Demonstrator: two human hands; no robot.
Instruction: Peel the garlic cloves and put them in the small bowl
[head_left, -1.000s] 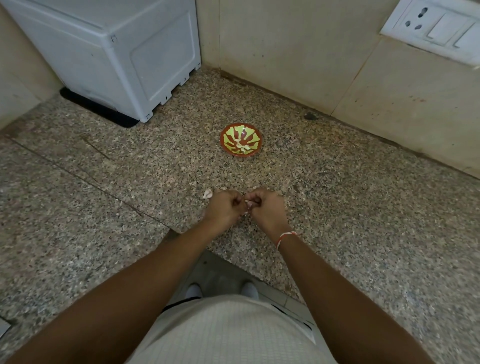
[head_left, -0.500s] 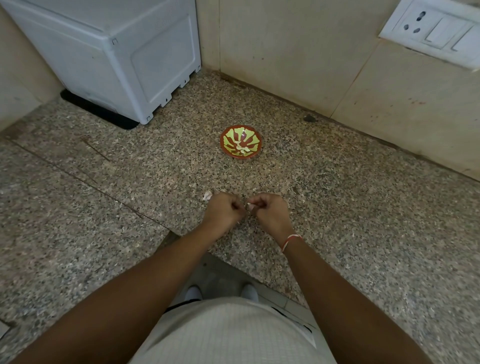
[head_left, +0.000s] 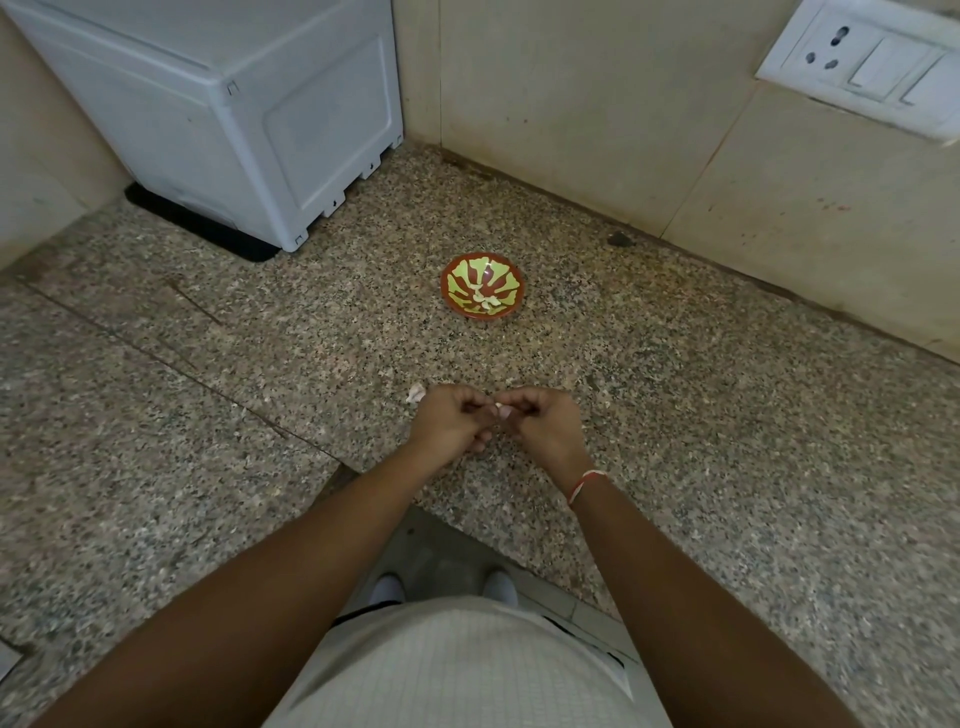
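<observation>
While a pale garlic clove (head_left: 498, 407) sat pinched between the two sets of fingertips, the left hand (head_left: 451, 427) and the right hand (head_left: 544, 426) met knuckle to knuckle low over the granite counter (head_left: 701, 415). Both had their fingers curled tight around the clove, so only a small white sliver of it showed in the gap; whether its skin was already off could not be told. A scrap of papery garlic skin (head_left: 415, 392) lay on the stone just beside the left hand.

Farther back on the counter, well apart from the hands, stood the small bowl (head_left: 452, 296), red-rimmed with a yellow-green pattern, already holding a few peeled cloves (head_left: 483, 301) near its middle.

A red thread bracelet (head_left: 584, 483) circled the right wrist. A white appliance (head_left: 218, 114) filled the left corner, and a switchboard with socket (head_left: 862, 67) was set in the tiled wall at right.

The likely trouble was the clove itself: small and probably slick, it could squirt from the pinch if the fingers pressed hard while stripping skin, and roll off the near edge of the counter. On the speckled stone, a dropped clove or skin fragment would also be hard to spot.
</observation>
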